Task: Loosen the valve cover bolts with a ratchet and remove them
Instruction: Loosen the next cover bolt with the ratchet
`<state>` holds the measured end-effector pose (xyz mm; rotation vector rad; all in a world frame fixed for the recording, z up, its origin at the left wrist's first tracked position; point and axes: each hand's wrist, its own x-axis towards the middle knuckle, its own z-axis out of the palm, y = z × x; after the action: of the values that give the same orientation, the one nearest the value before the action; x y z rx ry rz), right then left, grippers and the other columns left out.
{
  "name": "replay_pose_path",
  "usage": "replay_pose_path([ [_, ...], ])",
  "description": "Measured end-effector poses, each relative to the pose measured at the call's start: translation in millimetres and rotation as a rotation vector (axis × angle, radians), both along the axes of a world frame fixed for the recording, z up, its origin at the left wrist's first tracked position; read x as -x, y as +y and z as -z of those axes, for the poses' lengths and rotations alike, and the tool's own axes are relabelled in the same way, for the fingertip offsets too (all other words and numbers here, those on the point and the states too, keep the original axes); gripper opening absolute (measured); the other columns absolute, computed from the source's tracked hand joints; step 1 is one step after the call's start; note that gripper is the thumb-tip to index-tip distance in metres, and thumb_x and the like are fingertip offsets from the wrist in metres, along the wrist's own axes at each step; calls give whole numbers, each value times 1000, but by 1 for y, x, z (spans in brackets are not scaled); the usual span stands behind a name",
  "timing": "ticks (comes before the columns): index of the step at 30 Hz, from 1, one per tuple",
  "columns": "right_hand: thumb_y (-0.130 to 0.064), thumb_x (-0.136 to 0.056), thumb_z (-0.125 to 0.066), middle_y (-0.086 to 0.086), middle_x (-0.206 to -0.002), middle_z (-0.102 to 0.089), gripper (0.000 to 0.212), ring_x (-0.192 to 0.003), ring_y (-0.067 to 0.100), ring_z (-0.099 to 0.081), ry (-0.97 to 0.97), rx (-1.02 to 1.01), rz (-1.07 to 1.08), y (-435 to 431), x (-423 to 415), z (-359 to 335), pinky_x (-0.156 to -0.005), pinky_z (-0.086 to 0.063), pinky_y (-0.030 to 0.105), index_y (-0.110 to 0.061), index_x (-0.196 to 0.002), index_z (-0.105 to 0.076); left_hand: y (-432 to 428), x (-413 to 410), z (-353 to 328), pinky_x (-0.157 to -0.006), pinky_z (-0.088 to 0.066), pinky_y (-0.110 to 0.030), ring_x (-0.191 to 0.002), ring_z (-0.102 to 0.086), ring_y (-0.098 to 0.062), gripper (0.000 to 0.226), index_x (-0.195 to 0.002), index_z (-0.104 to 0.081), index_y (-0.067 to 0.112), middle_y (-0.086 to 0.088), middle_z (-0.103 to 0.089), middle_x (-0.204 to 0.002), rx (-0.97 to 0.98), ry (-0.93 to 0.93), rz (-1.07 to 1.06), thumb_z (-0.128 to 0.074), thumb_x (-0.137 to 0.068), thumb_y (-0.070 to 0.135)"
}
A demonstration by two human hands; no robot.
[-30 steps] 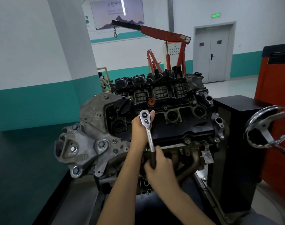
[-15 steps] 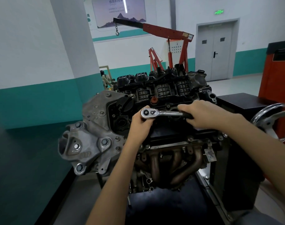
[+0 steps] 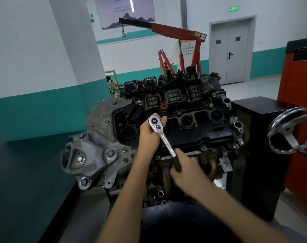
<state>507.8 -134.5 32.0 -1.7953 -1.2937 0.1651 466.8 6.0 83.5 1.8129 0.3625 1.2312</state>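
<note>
Two hands on tool: your right hand, blurred, fingers curled round black grip of ratchet; handle swung back from right toward you, so loosening strokes continue, bolt likely not out. Your left hand cups polished chrome head, on matte black valve cover, left of centre. One flanged bolt shows on cover's near edge

My left hand reaches forward, fingers curled round the head of the ratchet. My right hand, nearer and lower, grips its black handle, slightly blurred. Both bare forearms converge from below.
</note>
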Motion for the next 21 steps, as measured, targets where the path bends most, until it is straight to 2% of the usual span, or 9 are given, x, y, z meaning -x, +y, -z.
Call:
replay_pose_path([
  [4,-13,-89,-60,-5,-72,-50,34,-55,10,-51,-521,257,-19,-24,-91,-70,-52,-40,17,-18,-121,-52,-7,0,-7,-64,-35,-22,-64,-42,-6,42,-58,-48,34,13,-46,-61,-69,39,24,-58,-94,17],
  [6,-17,-91,-58,-9,-68,-43,34,-57,14,-50,-783,308,-3,-21,-109,-103,-54,-41,24,-20,-124,-50,-8,0,-9,-63,-34,-28,-64,-41,-9,42,-59,-54,36,8,-48,-64,-69,36,7,-56,-93,13],
  [8,-19,-91,-58,-10,-67,-39,30,-61,19,-50,-865,275,20,-14,-103,-109,-57,-40,28,-23,-119,-49,-6,2,-5,-65,-36,-28,-65,-41,-9,33,-64,-54,25,4,-46,-66,-4,-35,-9,-58,-94,12],
  [9,-19,-90,-58,-8,-68,-40,27,-64,22,-54,-833,244,47,-13,-95,-101,-58,-40,29,-23,-114,-49,-6,3,-3,-68,-39,-26,-67,-43,-8,27,-69,-52,13,1,-46,-68,31,-79,-12,-58,-95,10],
  [11,-19,-88,-59,-2,-71,-45,22,-72,30,-61,-652,162,83,-16,-72,-66,-60,-42,30,-23,-106,-47,-8,3,0,-68,-40,-23,-67,-42,-8,31,-70,-43,-2,-2,-42,-66,58,-126,-28,-59,-95,8],
  [14,-14,-86,-59,-1,-64,-48,23,-58,19,-55,-193,2,65,-16,-20,-18,-49,-40,25,-25,-89,-39,-17,-3,-1,-60,-33,-26,-64,-34,-14,36,-70,-42,-5,-4,-35,-65,98,-162,-71,-62,-95,11],
  [16,-10,-86,-58,0,-63,-50,26,-54,15,-52,10,-76,70,1,17,2,-47,-40,20,-25,-87,-38,-17,-7,-1,-61,-28,-31,-66,-30,-18,35,-71,-42,-7,-9,-31,-67,132,-191,-80,-62,-95,10],
  [19,-7,-87,-55,3,-69,-52,22,-60,18,-54,178,-138,56,21,46,12,-56,-47,27,-21,-97,-41,-15,-4,-1,-58,-29,-26,-66,-28,-20,38,-70,-40,-7,-12,-32,-68,107,-164,-29,-62,-95,11],
  [21,-6,-86,-55,2,-70,-50,22,-59,16,-51,125,-79,44,15,32,7,-54,-44,20,-17,-103,-45,-11,2,-2,-58,-31,-24,-65,-30,-19,40,-69,-38,-4,-11,-32,-66,66,-112,-5,-62,-95,14],
])
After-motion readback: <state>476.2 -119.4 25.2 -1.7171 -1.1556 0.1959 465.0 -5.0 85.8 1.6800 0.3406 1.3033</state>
